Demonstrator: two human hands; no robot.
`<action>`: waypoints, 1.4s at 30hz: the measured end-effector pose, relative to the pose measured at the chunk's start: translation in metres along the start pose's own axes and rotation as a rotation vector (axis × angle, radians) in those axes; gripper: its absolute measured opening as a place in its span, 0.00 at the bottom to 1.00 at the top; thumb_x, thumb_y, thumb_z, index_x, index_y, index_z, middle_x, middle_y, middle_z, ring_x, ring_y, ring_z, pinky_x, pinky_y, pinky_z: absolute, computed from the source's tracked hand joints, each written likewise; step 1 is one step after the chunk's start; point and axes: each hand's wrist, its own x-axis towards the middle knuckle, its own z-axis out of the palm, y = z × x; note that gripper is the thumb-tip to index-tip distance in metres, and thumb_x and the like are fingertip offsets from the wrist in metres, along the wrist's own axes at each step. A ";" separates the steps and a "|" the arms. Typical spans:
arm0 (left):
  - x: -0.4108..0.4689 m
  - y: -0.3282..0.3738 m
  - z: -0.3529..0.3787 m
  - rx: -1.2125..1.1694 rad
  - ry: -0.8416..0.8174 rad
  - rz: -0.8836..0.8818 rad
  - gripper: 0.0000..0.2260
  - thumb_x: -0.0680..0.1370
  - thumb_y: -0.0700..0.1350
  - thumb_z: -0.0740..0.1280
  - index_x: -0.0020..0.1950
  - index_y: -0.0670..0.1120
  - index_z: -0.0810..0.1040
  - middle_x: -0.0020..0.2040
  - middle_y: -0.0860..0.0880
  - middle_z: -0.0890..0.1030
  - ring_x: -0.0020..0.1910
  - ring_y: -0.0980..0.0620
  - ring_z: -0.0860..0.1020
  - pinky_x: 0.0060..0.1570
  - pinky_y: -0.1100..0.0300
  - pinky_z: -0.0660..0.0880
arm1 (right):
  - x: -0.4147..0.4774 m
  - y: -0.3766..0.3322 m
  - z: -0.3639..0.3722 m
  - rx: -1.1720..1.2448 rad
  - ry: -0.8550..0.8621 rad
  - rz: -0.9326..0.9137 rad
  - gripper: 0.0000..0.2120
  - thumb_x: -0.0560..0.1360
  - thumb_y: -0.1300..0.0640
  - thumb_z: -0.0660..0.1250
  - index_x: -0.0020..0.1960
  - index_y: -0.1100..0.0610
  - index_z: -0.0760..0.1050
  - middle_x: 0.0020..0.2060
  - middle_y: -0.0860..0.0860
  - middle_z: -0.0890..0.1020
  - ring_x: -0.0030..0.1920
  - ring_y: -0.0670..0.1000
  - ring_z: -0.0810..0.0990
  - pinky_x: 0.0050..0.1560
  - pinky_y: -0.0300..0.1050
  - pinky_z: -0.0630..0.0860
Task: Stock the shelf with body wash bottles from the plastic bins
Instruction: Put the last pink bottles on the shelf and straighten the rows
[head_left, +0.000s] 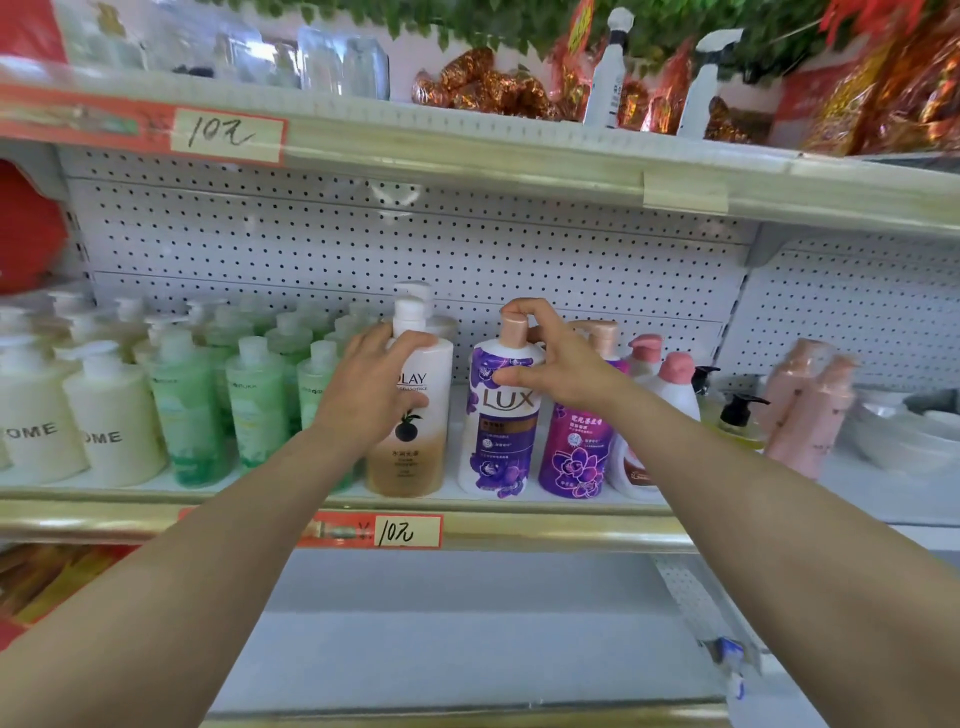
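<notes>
Hands (371, 387) (563, 371) on OLAY bottle (415, 457) and LUX bottle (500, 441)

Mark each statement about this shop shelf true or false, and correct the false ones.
1. The left hand grips the Olay bottle. True.
2. The right hand holds the Lux bottle at its pink cap. True.
3. The Lux bottle lies on its side. False: it stands upright on the shelf.
4. The green bottles stand right of the Lux bottle. False: they stand left of the Olay bottle.
5. The price tag on the shelf edge shows 10. True.
</notes>
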 end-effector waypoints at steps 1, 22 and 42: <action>0.000 0.001 0.000 0.000 -0.001 -0.008 0.31 0.70 0.46 0.77 0.71 0.54 0.70 0.70 0.43 0.69 0.70 0.44 0.63 0.68 0.52 0.61 | 0.002 0.001 -0.001 0.003 -0.012 0.004 0.33 0.70 0.60 0.78 0.66 0.42 0.65 0.52 0.48 0.78 0.48 0.51 0.83 0.53 0.51 0.83; 0.020 0.095 0.037 -0.011 0.107 0.069 0.38 0.74 0.56 0.72 0.79 0.56 0.55 0.80 0.41 0.52 0.78 0.41 0.54 0.72 0.46 0.61 | -0.014 0.029 -0.067 -0.275 0.335 -0.040 0.39 0.71 0.45 0.76 0.76 0.47 0.61 0.70 0.53 0.73 0.68 0.53 0.74 0.66 0.48 0.70; 0.034 0.104 0.057 0.084 -0.038 -0.020 0.27 0.73 0.53 0.74 0.71 0.56 0.72 0.62 0.44 0.75 0.63 0.42 0.70 0.63 0.49 0.68 | -0.011 0.066 -0.073 -0.025 -0.061 -0.032 0.31 0.70 0.59 0.78 0.65 0.38 0.69 0.53 0.52 0.82 0.55 0.53 0.83 0.54 0.58 0.82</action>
